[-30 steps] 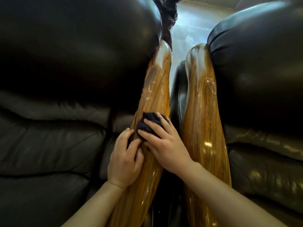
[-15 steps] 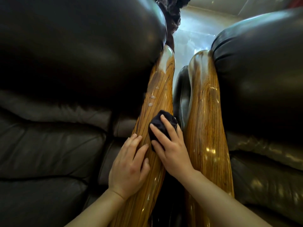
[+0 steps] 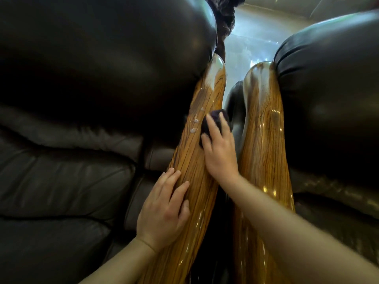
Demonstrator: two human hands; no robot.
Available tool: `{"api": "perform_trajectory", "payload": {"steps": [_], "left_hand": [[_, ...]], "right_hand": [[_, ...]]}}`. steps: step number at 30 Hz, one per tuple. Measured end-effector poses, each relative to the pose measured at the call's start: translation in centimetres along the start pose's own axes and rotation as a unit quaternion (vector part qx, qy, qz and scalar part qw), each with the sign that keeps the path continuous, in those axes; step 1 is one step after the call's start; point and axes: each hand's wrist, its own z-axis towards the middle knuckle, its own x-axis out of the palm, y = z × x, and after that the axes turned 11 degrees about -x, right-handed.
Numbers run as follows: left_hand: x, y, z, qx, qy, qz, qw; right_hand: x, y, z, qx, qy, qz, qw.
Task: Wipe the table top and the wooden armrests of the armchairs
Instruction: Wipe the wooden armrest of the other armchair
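Observation:
Two glossy wooden armrests run side by side away from me. On the left armrest (image 3: 190,160) my right hand (image 3: 220,152) presses a dark cloth (image 3: 213,121) flat against the wood. Small wet droplets (image 3: 194,124) sit on the wood just left of the cloth. My left hand (image 3: 164,210) rests lower on the same armrest, fingers apart and holding nothing. The right armrest (image 3: 264,140) is shiny and untouched by either hand.
A dark leather armchair (image 3: 82,78) fills the left side and another (image 3: 332,99) the right. A narrow dark gap (image 3: 235,111) separates the two armrests. Pale shiny floor (image 3: 256,37) shows beyond their far ends.
My right hand has slid the cloth further up the left armrest, away from me, close to the droplets. My left hand has stayed low on the armrest and now lies flatter.

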Motion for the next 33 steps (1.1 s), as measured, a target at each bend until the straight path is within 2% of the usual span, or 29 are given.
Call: {"api": "perform_trajectory", "payload": {"steps": [3,5,6,10,17,22,26,28,33], "left_hand": [[0.0,0.0,0.0,0.006,-0.005,0.002,1.000],[0.0,0.1,0.0,0.008,-0.005,0.003,1.000],[0.0,0.1,0.0,0.009,-0.005,0.004,1.000],[0.1,0.2,0.1,0.012,-0.009,0.008,1.000],[0.2,0.3,0.1,0.015,-0.007,-0.008,1.000],[0.3,0.2,0.1,0.013,-0.013,0.000,1.000],[0.2,0.2,0.1,0.015,-0.015,-0.006,1.000],[0.3,0.3,0.2,0.014,-0.013,-0.015,1.000],[0.4,0.3,0.1,0.011,-0.009,-0.006,1.000]], "right_hand": [[0.2,0.4,-5.6,-0.108,0.038,-0.077,0.991],[0.0,0.1,-6.1,-0.170,0.065,-0.131,0.975],[-0.1,0.0,-5.4,-0.180,0.069,-0.150,0.970],[0.4,1.0,-2.4,-0.133,0.049,-0.151,0.978],[-0.9,-1.1,-5.5,-0.311,0.046,-0.151,0.937],[0.1,1.0,-0.9,-0.230,0.026,-0.150,0.961],[-0.2,0.2,-2.8,-0.341,0.097,-0.153,0.923],[-1.2,-0.8,-4.1,-0.355,0.117,-0.143,0.916],[-0.6,-0.1,-0.2,-0.187,0.077,-0.181,0.962]]}}
